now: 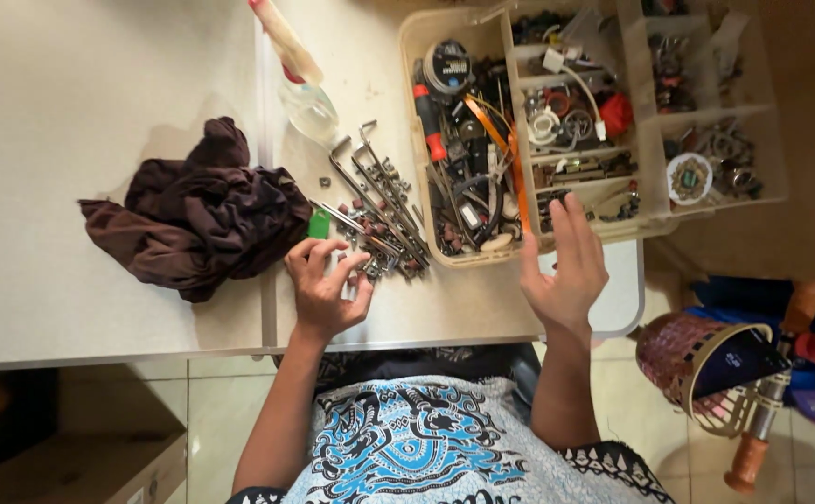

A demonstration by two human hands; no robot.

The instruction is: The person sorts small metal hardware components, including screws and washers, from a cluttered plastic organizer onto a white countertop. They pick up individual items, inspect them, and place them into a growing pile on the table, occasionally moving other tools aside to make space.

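My left hand [321, 283] rests on the white table [71, 93] at the near edge of a pile of small metal parts, hex keys and screws [376, 210]. Its fingertips pinch something small; I cannot make out what. A small green piece [319, 224] lies just beyond its fingers. My right hand [566, 261] is flat and empty, fingers spread. It hovers at the front rim of a clear plastic organiser box [463, 257], which holds tools, a red-handled screwdriver [429, 121], wires and hardware in several compartments.
A crumpled dark brown cloth [197, 215] lies left of the parts pile. A clear spray bottle [303, 89] lies on its side behind the pile. Right of the table, below it, sit a woven basket [696, 359] and a wooden-handled tool [762, 420].
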